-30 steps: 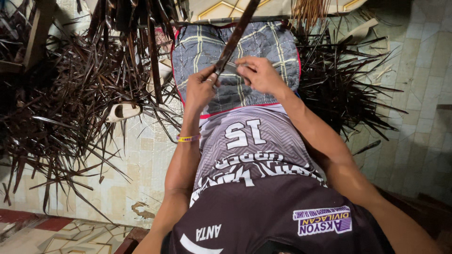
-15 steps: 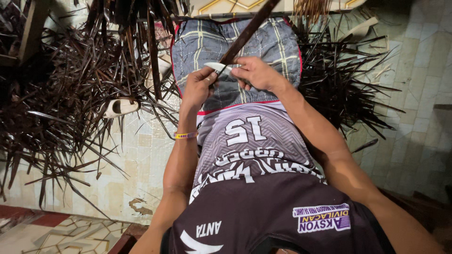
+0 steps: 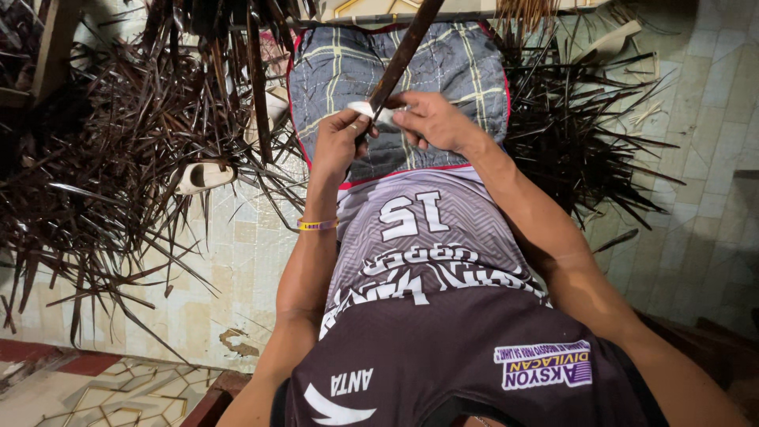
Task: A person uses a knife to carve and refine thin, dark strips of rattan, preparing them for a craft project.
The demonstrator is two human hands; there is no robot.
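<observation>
I sit looking down at my lap, which is covered by grey plaid shorts. A long dark brown dried leaf strip runs from my hands up to the top edge. My left hand, with a yellow band at the wrist, pinches the strip's lower end with the thumb. My right hand is closed beside it, fingertips on a small pale tool laid across the strip. What kind of tool it is cannot be made out.
Heaps of dark dried leaf strips cover the tiled floor at left, and another heap lies at right. A pale sandal sits among the left heap. Wooden furniture stands at top left.
Both hands have stayed together on my lap. The strip's upper end has swung to the right, and the pale tool now shows across it between my fingers.
</observation>
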